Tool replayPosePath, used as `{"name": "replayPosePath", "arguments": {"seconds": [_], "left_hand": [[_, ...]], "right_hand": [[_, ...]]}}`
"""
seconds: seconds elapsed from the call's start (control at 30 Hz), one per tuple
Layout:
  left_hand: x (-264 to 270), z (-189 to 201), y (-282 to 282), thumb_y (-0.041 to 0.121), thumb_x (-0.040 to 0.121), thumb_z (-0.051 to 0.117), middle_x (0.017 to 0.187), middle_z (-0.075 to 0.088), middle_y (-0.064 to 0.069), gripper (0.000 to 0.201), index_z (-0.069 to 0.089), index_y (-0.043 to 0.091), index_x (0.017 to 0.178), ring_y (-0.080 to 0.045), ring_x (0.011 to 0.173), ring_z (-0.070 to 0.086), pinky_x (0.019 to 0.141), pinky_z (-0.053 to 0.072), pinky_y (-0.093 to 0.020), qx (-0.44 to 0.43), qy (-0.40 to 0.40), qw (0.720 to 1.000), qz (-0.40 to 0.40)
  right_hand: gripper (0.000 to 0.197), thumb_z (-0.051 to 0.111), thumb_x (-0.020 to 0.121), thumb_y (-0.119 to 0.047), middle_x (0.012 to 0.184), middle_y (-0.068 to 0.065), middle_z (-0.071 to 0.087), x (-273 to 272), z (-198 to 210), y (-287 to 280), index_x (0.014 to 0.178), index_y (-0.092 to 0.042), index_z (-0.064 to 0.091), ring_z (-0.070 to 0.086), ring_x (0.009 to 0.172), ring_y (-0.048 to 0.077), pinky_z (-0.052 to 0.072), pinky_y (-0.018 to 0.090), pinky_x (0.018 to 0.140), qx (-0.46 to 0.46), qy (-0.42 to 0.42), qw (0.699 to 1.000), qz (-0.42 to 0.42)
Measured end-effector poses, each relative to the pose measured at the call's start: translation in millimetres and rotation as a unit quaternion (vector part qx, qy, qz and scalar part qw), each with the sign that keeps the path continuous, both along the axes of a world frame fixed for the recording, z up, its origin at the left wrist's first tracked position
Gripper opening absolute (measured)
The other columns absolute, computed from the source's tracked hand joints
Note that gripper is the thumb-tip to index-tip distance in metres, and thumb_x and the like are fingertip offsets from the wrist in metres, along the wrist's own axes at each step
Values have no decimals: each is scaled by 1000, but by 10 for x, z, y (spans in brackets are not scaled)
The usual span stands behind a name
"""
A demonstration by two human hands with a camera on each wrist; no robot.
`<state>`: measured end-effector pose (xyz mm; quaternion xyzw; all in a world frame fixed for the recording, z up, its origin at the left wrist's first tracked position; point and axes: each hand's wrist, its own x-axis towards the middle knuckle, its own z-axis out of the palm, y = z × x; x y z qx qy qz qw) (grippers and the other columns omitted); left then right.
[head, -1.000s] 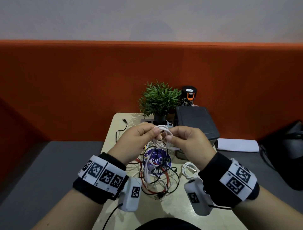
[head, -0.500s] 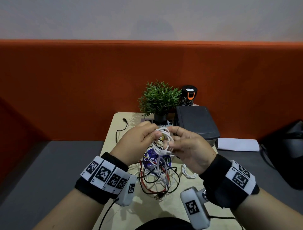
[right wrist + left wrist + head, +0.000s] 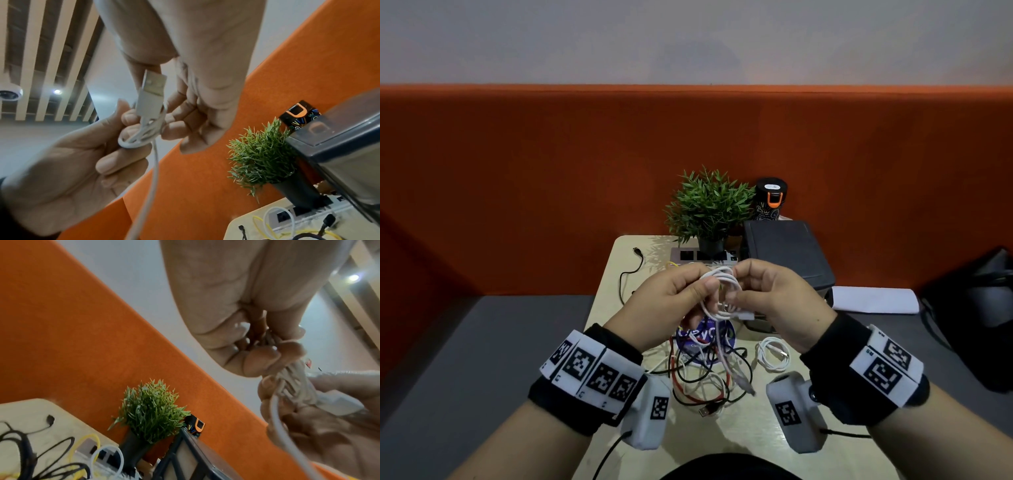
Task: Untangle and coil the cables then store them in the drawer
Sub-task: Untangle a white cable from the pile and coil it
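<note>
Above the table, both hands hold a small coil of white cable [image 3: 724, 291]. My left hand [image 3: 703, 286] pinches the loops between thumb and fingers. My right hand [image 3: 739, 275] grips the coil's other side, with the white USB plug [image 3: 746, 315] sticking out below it. The right wrist view shows the USB plug [image 3: 152, 94] lying over the coil [image 3: 139, 136], and the left hand [image 3: 82, 162] curled round the loops. The cable's tail hangs down to a tangle of black, red and white cables [image 3: 705, 377] on the table. The dark grey drawer unit [image 3: 787, 257] stands at the back right.
A coiled white cable [image 3: 774, 353] lies on the table right of the tangle. A potted plant [image 3: 709, 209], a black bottle [image 3: 770, 198] and a power strip [image 3: 702, 255] stand at the back. A loose black cable [image 3: 631, 267] runs along the left edge.
The coil has turned in the hands and the white USB plug now shows below my right hand. The right wrist has rotated and dropped a little; the hanging tail has shifted.
</note>
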<state>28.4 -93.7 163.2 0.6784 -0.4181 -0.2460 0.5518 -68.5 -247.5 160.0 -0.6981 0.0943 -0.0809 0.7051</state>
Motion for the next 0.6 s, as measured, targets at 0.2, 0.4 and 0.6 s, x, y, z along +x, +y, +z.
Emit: {"name": "replayPosePath", "arguments": {"seconds": [0.2, 0.4, 0.6], "left_hand": [[10, -29, 34, 24, 96, 52, 67, 64, 1, 21, 62, 15, 80, -3, 52, 51, 53, 41, -22, 81, -144, 986, 2], [54, -101, 58, 42, 91, 44, 69, 56, 7, 30, 60, 19, 79, -1, 67, 50, 57, 34, -17, 100, -301, 948, 3], [39, -152, 28, 42, 93, 41, 70, 49, 15, 31, 62, 21, 86, 1, 68, 43, 61, 32, -7, 32, -361, 932, 11]], "right_hand": [[24, 62, 82, 11, 76, 11, 63, -10, -56, 43, 89, -12, 60, 58, 67, 15, 48, 23, 60, -35, 36, 999, 1], [32, 65, 67, 7, 79, 15, 64, -34, -135, 42, 95, -7, 60, 62, 70, 24, 52, 32, 72, 125, 50, 990, 30], [34, 63, 64, 3, 73, 9, 58, -44, -69, 85, 92, -11, 52, 55, 65, 18, 46, 25, 65, 106, 38, 992, 57]]}}
